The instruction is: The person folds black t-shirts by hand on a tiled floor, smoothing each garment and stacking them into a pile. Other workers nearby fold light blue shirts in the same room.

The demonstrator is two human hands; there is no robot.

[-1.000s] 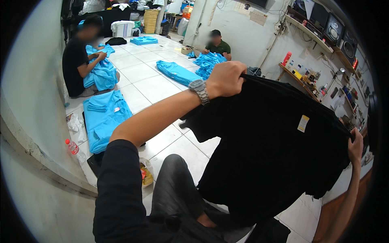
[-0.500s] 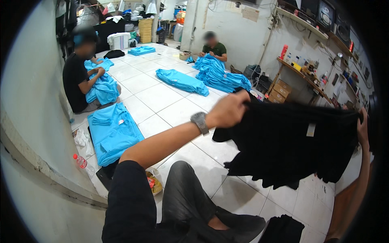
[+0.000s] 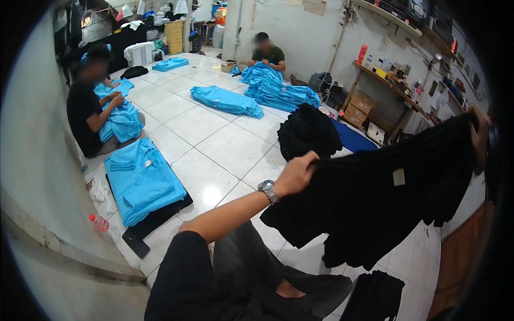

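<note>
At nine o'clock, folded blue shirts (image 3: 140,182) stacked on the tiled floor (image 3: 225,144), a seated person (image 3: 88,109) behind them handling more; at centre, left hand (image 3: 297,174) pinched shut on one top corner of a black garment (image 3: 375,206) — wristwatch (image 3: 267,191) just below it; stretched from there toward three o'clock, hanging slack with a small pale tag (image 3: 399,177) near the upper edge; at two o'clock, right hand (image 3: 480,134) gripping the far corner, fingers partly hidden. Likely light, limp, prone to sagging and creasing — best held by the top corners or shoulder seams, kept taut.
</note>
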